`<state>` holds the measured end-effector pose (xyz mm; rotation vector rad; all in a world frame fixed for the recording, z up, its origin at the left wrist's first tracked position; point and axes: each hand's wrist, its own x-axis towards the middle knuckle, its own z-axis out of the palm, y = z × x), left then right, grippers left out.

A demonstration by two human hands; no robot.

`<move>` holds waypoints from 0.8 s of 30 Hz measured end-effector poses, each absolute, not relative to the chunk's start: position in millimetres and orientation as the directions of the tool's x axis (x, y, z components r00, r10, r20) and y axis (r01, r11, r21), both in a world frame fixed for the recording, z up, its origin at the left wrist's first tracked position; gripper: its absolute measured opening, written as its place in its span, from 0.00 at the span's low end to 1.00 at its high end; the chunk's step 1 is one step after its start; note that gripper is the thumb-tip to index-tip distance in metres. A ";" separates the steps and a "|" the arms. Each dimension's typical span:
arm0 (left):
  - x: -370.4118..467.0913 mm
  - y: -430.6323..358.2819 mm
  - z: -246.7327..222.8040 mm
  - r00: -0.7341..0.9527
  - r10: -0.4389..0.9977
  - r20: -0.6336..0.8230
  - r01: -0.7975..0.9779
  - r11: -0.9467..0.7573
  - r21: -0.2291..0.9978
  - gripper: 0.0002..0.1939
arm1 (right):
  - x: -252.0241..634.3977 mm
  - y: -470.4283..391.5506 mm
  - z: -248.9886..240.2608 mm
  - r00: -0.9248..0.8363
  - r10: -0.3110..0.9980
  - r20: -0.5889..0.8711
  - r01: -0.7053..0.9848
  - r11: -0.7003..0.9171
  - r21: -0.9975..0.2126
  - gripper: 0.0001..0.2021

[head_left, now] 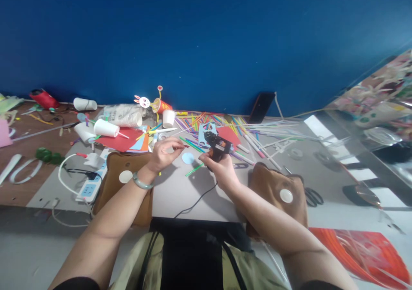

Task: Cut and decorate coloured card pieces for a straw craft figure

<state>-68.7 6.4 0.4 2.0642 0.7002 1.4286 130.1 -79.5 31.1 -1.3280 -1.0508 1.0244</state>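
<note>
My right hand (222, 169) is wrapped round a black glue gun (220, 146) above the table, its nozzle pointing away to the upper left. A thin black cord (197, 202) trails from it toward the table's front edge. Just left of it, my left hand (165, 153) is closed in a pinch on a small reddish piece (186, 146), too small to make out exactly. Between the hands, a light blue paper disc (188, 158) shows near a green stick (194, 170). Blue card with cut-out shapes (206, 131) and red paper (229, 136) are behind the glue gun.
Brown cushions (128, 195) (277, 191) flank the work area. At left are a power strip (92, 187) and paper cups (106, 128). A decorated rabbit cup (161, 105) stands at the back. Coloured sticks (254, 144), a phone-like black slab (262, 107) and scissors (313, 196) are toward the right.
</note>
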 end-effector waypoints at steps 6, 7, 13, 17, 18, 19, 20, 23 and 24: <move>-73.7 -2.0 -10.5 0.471 0.492 0.732 0.276 -0.870 0.408 0.09 | 112.4 -74.2 30.4 0.235 0.972 -0.025 -0.070 -0.009 -0.998 0.14; -74.6 -2.8 -11.8 0.491 0.476 0.729 0.268 -0.880 0.393 0.10 | 110.4 -73.3 31.1 0.239 0.971 -0.024 -0.086 -0.004 -0.996 0.14; -72.4 -5.2 -11.0 0.566 0.376 0.734 0.191 -0.926 0.326 0.10 | 104.6 -70.4 33.7 0.257 0.966 -0.040 -0.161 0.002 -0.987 0.15; -69.1 -6.7 -9.1 0.608 0.316 0.728 0.207 -0.949 0.239 0.10 | 103.0 -69.5 33.7 0.273 0.961 -0.039 -0.182 0.011 -0.983 0.16; -68.6 -6.9 -9.2 0.612 0.337 0.716 0.207 -0.941 0.266 0.09 | 102.8 -69.3 33.6 0.274 0.961 -0.038 -0.181 0.012 -0.983 0.15; -68.1 -7.1 -9.5 0.613 0.363 0.702 0.204 -0.931 0.304 0.08 | 102.7 -69.1 33.5 0.276 0.960 -0.038 -0.177 0.012 -0.984 0.15; -67.7 -7.2 -10.0 0.614 0.385 0.689 0.200 -0.920 0.337 0.08 | 102.7 -68.8 33.3 0.279 0.960 -0.039 -0.172 0.010 -0.985 0.15; -67.0 -7.2 -11.2 0.621 0.390 0.680 0.208 -0.918 0.337 0.08 | 103.3 -67.5 31.6 0.284 0.958 -0.043 -0.153 0.001 -0.988 0.14; -66.8 -7.3 -11.3 0.621 0.383 0.684 0.211 -0.922 0.324 0.08 | 103.6 -66.9 30.7 0.285 0.958 -0.040 -0.144 0.001 -0.990 0.14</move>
